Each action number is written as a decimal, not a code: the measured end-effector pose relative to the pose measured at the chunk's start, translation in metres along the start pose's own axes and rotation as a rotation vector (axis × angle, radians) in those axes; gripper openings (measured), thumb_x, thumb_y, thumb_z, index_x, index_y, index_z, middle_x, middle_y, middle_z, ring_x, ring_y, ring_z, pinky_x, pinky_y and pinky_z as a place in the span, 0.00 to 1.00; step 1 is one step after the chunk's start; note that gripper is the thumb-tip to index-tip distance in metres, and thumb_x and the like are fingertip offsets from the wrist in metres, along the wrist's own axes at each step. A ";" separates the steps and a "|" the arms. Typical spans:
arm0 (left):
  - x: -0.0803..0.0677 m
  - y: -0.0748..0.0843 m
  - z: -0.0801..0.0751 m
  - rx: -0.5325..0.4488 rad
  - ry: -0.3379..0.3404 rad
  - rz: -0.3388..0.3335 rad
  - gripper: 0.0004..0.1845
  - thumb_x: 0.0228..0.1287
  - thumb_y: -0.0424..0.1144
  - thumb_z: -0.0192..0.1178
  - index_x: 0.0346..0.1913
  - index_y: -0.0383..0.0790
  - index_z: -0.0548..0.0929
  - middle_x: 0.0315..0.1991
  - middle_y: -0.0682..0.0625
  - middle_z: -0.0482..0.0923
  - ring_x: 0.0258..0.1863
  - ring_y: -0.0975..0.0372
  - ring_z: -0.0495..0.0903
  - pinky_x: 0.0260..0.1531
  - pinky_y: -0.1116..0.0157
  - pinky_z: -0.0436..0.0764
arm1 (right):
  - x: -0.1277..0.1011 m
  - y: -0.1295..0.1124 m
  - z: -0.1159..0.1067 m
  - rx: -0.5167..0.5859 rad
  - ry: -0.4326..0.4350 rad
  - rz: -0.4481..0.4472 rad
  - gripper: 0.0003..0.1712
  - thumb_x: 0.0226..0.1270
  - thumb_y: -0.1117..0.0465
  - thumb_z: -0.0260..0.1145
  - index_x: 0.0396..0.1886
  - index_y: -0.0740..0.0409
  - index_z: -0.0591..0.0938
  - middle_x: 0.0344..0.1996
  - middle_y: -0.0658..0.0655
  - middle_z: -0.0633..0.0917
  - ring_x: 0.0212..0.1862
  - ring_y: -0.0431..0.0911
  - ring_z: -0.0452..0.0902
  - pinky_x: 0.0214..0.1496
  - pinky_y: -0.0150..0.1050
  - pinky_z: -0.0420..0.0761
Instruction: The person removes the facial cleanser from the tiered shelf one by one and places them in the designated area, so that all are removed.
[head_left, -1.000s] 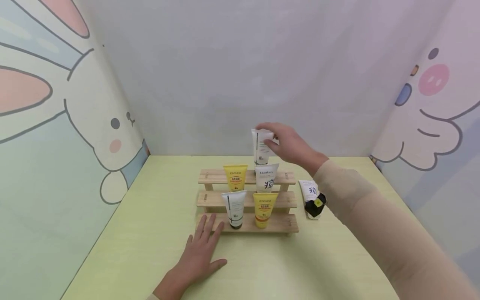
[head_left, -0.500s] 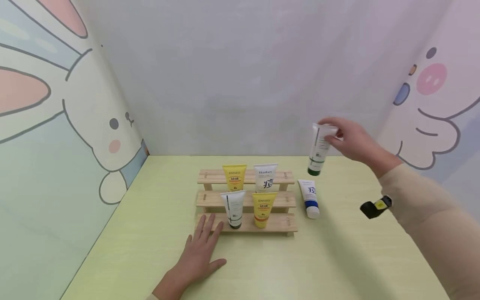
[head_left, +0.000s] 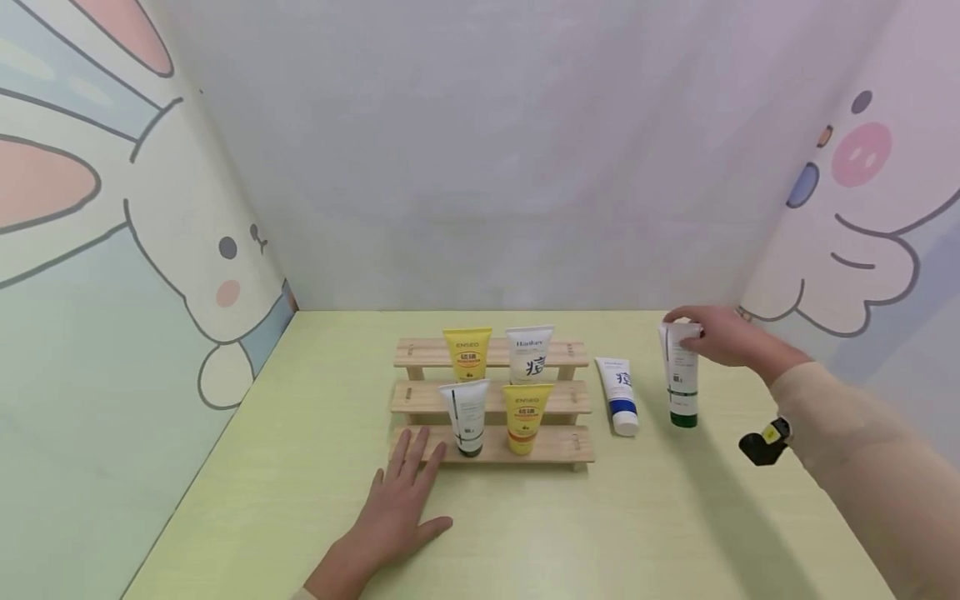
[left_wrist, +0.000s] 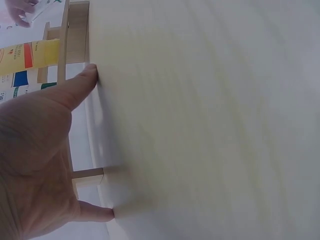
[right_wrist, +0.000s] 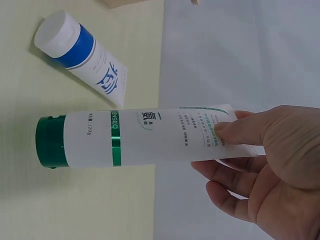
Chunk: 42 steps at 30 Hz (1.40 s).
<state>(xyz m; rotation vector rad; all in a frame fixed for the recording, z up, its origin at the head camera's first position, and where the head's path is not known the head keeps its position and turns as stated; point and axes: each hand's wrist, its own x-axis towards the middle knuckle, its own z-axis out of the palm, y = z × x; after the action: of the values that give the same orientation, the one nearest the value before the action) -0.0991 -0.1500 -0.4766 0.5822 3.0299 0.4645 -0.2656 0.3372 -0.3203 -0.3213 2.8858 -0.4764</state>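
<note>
The right hand pinches the crimped top of a white tube with a green cap, thumb on its printed face and fingers behind; the tube stands cap-down on the yellow-green table, well right of the wooden rack. The right wrist view reads its print: "ENSEQ" beside a green band and "120g" nearer the cap, writing too small to make out from the head camera. Just beside it lies a white tube with a blue band, flat on the table, white cap toward the person, with a blue Chinese character.

The left hand lies flat, fingers straight and spread, palm on the table, fingertips at the rack's bottom step; the left wrist view shows a finger touching the wood. On the rack stand two yellow tubes marked "ENSEO", a white tube reading "Hankey" and a white tube with a dark cap
</note>
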 end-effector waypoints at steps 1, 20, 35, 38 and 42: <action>0.000 0.000 0.000 0.000 -0.002 -0.001 0.54 0.62 0.59 0.73 0.83 0.43 0.59 0.86 0.39 0.44 0.84 0.37 0.46 0.60 0.23 0.70 | 0.002 0.003 0.002 0.000 -0.018 0.007 0.26 0.75 0.66 0.62 0.70 0.66 0.74 0.64 0.82 0.74 0.56 0.71 0.80 0.51 0.64 0.85; -0.001 0.001 0.001 0.004 -0.014 -0.007 0.54 0.62 0.60 0.73 0.83 0.44 0.58 0.86 0.39 0.42 0.84 0.38 0.44 0.60 0.24 0.70 | 0.035 0.055 0.052 0.241 -0.026 0.148 0.36 0.81 0.60 0.56 0.80 0.70 0.57 0.67 0.87 0.66 0.64 0.75 0.70 0.62 0.70 0.77; -0.001 0.002 0.000 -0.009 -0.011 -0.008 0.54 0.62 0.60 0.73 0.83 0.44 0.58 0.87 0.39 0.42 0.84 0.37 0.43 0.60 0.23 0.70 | 0.049 0.074 0.099 0.376 0.051 0.330 0.36 0.85 0.56 0.50 0.79 0.75 0.53 0.71 0.85 0.63 0.70 0.75 0.65 0.71 0.69 0.70; -0.001 0.002 0.000 -0.015 -0.014 -0.009 0.53 0.63 0.60 0.72 0.84 0.44 0.58 0.87 0.39 0.41 0.84 0.37 0.43 0.60 0.23 0.70 | 0.046 0.075 0.097 0.319 0.038 0.335 0.36 0.84 0.57 0.49 0.77 0.78 0.53 0.69 0.85 0.65 0.69 0.76 0.66 0.71 0.69 0.70; 0.000 0.001 0.000 -0.015 -0.011 -0.005 0.53 0.63 0.59 0.72 0.84 0.44 0.58 0.86 0.39 0.42 0.84 0.37 0.43 0.60 0.23 0.70 | 0.039 0.078 0.091 0.230 0.030 0.343 0.35 0.82 0.59 0.48 0.75 0.82 0.54 0.66 0.85 0.69 0.67 0.76 0.68 0.70 0.69 0.70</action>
<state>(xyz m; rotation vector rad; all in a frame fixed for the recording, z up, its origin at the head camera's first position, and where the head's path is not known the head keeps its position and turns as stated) -0.0984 -0.1490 -0.4764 0.5736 3.0142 0.4816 -0.2959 0.3729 -0.4367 0.2144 2.7914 -0.7412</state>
